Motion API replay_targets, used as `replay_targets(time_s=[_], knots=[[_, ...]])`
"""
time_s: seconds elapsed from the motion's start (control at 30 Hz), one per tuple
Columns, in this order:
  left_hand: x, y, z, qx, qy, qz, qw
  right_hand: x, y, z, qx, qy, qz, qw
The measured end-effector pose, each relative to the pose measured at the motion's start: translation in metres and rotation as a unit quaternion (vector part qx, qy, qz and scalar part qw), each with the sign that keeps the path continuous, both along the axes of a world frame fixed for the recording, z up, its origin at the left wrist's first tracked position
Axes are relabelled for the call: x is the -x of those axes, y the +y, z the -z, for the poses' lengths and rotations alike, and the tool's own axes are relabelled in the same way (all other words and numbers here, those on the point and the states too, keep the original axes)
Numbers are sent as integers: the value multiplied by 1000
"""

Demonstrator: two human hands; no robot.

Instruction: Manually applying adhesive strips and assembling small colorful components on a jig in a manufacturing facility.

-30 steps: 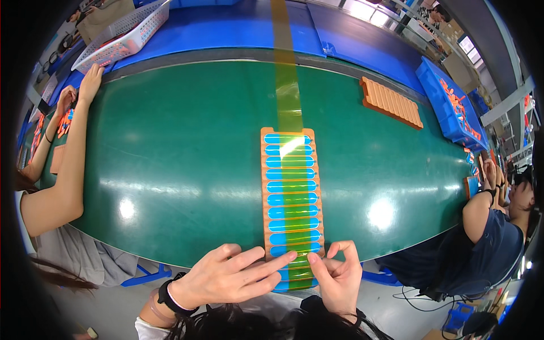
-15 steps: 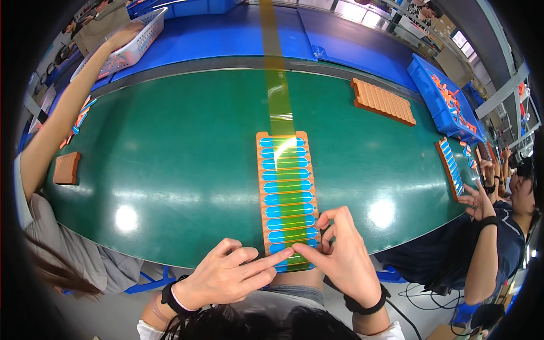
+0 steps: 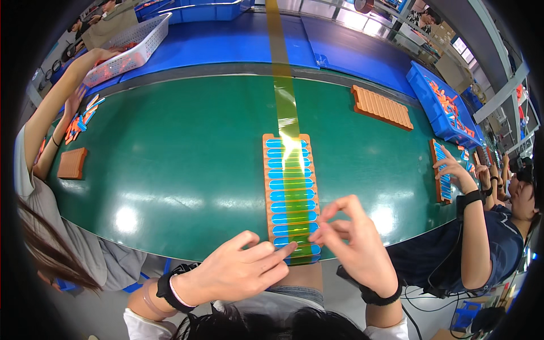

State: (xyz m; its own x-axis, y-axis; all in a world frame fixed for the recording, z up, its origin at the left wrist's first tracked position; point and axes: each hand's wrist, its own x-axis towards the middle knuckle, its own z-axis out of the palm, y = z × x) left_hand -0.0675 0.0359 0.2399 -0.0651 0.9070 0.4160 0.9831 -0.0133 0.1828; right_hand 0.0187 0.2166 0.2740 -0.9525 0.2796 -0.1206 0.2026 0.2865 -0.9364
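An orange ridged tray [image 3: 267, 170] lies lengthwise in front of me, its grooves filled with a row of blue rounded strips [image 3: 285, 195]. A clear yellow tape [image 3: 286, 107] runs down over the middle of the strips from the far side. My left hand [image 3: 238, 266] presses its outstretched index fingertip on the tape near the tray's near end and holds nothing. At the tray's right edge, my right hand [image 3: 357, 243] has thumb and fingertips drawn together in a pinch. Whatever may be between them is too small to make out.
Another orange tray [image 3: 382, 107] lies far right near a blue bin [image 3: 442, 105] of orange and blue pieces. A co-worker's hand [image 3: 453, 170] touches a filled tray [image 3: 441, 181] on the right. On the left, another person's arms are by a white basket [image 3: 136, 56], loose strips [image 3: 84, 119] and a small orange tray [image 3: 72, 164].
My right hand has lifted slightly off the tape and moved right, while the left fingertip stays on it. The right co-worker's hand now reaches over the filled tray; a second left-hand person's arm shows.
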Motion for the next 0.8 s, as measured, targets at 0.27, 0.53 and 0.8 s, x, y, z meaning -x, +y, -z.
replay_targets(time_s=[0.27, 0.53, 0.8], knots=[[4, 4, -24, 94, 78, 68, 990, 14, -9, -9, -105, -22, -69, 992], [116, 67, -37, -135, -312, -178, 924, 15, -7, -12, -133, -40, -65, 988], [185, 119, -4, -117, -743, -113, 649, 20, -17, -26, -153, -94, -88, 980]])
